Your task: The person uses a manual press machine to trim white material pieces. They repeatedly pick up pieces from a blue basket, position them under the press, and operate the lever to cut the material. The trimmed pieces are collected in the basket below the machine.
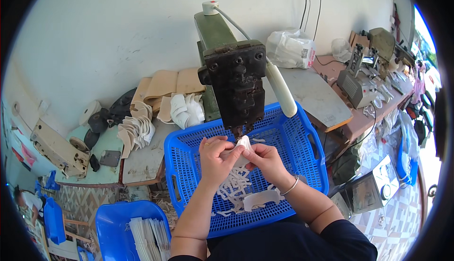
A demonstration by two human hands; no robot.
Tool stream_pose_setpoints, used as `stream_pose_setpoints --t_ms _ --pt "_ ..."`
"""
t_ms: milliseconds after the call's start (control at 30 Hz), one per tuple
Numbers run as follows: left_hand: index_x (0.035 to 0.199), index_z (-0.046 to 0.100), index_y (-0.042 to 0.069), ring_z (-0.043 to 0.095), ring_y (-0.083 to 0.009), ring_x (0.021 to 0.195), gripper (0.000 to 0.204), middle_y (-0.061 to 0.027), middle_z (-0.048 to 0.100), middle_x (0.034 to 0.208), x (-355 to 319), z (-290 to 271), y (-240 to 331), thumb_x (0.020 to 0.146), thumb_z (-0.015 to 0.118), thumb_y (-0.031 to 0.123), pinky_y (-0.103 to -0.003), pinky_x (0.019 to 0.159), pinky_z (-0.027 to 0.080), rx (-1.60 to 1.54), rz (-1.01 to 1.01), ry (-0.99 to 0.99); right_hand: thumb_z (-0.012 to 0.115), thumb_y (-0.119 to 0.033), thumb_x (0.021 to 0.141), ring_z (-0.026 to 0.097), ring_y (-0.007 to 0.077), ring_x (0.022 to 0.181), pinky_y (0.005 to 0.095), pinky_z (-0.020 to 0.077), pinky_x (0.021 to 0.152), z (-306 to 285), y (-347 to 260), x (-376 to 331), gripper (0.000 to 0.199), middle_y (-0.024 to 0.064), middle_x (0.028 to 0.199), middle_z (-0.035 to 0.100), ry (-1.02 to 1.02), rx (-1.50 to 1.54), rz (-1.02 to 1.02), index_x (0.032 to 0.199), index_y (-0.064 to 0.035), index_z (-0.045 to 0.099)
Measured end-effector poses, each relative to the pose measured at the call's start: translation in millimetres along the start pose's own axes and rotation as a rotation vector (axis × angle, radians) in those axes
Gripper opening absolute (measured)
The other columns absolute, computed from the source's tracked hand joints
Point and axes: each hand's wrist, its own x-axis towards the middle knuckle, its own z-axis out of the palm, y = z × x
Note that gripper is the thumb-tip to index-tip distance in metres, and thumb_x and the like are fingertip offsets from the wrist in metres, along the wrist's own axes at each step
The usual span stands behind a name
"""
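Between the fingertips of both hands is a small white curved piece of sheet material (244, 143), right under the working end of a green and black bench machine (235, 84). My left hand (215, 161) pinches it from the left, with fingers bent and partly hiding it. From the other side, my right hand (268, 162) grips it between thumb and fingers. Below my hands, a blue slatted plastic basket (302, 215) holds many thin white offcut strips (230, 188) and a larger curved white piece (261, 198).
Stacks of curved white and beige pieces (137, 129) lie on the bench to the left. A sewing machine (59, 145) is farther left. Near the lower left, a blue chair (111, 223) bears white bundles. A grey machine (357, 88) stands on the right-hand table.
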Motion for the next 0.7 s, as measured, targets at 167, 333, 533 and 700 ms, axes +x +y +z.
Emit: stream_pose_setpoints --t_ms 167,333,533,700 --pt "0.070 0.060 0.004 0.059 -0.0178 0.075 0.019 -0.0053 0.063 0.074 -11 12 -1 0.074 0.073 0.017 -0.036 0.084 0.038 -0.082 -0.030 0.095 0.067 -0.014 0.082 0.051 0.0046 0.060 0.0184 0.0421 0.055 -7 9 -1 0.016 0.0000 0.072 0.059 -0.005 0.025 -0.053 0.089 -0.0003 0.062" --pt "0.075 0.062 0.001 0.054 -0.0092 0.068 0.014 -0.0042 0.063 0.077 -22 22 -7 0.079 0.069 0.012 -0.025 0.071 0.042 -0.237 -0.153 0.133 0.068 -0.012 0.081 0.051 0.0044 0.061 0.0184 0.0419 0.055 -12 9 -1 0.015 -0.0006 0.073 0.059 0.001 0.060 -0.057 0.089 -0.0006 0.062" --pt "0.073 0.063 0.007 0.058 -0.0135 0.070 0.016 -0.0024 0.064 0.073 -24 26 0 0.078 0.070 0.021 -0.040 0.094 0.032 -0.357 -0.322 0.088 0.067 -0.009 0.081 0.054 0.0056 0.071 0.0200 0.0452 0.065 -21 3 1 0.016 0.0011 0.081 0.062 0.036 0.061 -0.095 0.094 0.0002 0.063" --pt "0.074 0.063 0.005 0.056 -0.0114 0.068 0.015 -0.0026 0.064 0.074 -26 32 -1 0.078 0.070 0.018 -0.030 0.079 0.039 -0.419 -0.344 0.086 0.066 -0.008 0.081 0.058 0.0091 0.081 0.0225 0.0473 0.075 -27 -5 6 0.016 0.0042 0.088 0.064 0.030 0.070 -0.106 0.094 0.0014 0.063"
